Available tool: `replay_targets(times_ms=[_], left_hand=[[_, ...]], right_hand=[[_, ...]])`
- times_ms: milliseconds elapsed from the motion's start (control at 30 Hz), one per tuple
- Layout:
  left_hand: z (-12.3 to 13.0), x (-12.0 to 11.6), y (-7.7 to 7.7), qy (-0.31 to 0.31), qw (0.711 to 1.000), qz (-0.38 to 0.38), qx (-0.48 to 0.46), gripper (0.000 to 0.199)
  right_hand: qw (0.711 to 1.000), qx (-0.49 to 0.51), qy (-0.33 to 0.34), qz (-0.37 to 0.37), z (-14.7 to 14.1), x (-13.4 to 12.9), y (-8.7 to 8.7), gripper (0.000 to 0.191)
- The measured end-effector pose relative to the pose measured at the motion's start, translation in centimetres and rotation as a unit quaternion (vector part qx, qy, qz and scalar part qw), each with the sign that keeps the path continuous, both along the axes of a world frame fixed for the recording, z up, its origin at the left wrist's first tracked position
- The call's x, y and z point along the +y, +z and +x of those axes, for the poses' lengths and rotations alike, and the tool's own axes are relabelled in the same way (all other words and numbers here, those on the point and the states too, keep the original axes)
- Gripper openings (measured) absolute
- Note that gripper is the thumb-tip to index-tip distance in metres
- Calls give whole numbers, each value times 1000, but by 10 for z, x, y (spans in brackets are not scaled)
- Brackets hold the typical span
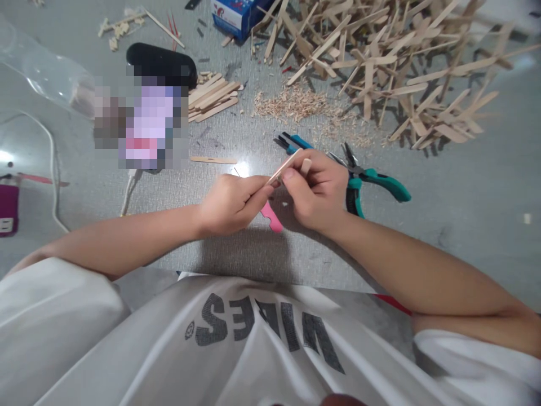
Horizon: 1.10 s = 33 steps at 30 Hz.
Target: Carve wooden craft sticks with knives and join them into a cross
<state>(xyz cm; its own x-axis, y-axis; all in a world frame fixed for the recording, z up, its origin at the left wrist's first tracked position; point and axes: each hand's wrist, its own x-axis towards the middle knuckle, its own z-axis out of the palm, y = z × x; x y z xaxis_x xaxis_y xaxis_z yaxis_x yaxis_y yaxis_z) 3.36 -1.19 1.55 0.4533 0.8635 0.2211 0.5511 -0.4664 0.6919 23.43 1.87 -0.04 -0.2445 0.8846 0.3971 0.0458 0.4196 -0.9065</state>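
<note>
Between my two hands a thin wooden craft stick slants up to the right, seen nearly edge-on. My left hand pinches its lower end with thumb and forefinger. Fingers curled, my right hand grips the same stick near its middle. The rounded end of a second craft stick pokes out of the right fist; the rest of it is hidden. Under the hands lies a pink, wavy-edged piece, partly covered. Teal-handled pliers rest right of my right hand, and blue-handled pliers are just behind it.
A big heap of crossed craft sticks fills the back right, with wood shavings before it. Loose sticks, a single stick, a black case, a blurred phone with a cable, and a blue box lie around.
</note>
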Motion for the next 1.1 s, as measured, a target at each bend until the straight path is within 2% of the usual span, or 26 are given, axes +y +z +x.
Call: replay_targets(times_ms=[133,367,500,633,800,933,1033,1100], left_hand=[[0,0,6,-14,997,-73,-30,39],[1,0,9,-11,984,-141,-105,47],[2,2,7,-7,969,-169,-183,48],[3,2,3,14,958,-192,-211,44],[4,1,-6,47,935,-221,-272,53],[9,4,-10,118,918,-189,-328,55],[10,3,3,189,902,-133,-365,54],[6,-4,23,183,898,-132,-379,48]], right_hand=[[997,67,29,-36,-1,2,-2,17],[996,11,70,-48,3,8,-1,43],[998,-7,47,-34,2,10,-2,49],[999,-29,25,-33,0,9,-3,53],[997,-8,33,-75,1,6,-7,47],[998,-56,1,-24,3,6,-12,33],[996,-87,-8,18,2,7,-17,24],[993,-108,-24,30,1,9,-21,18]])
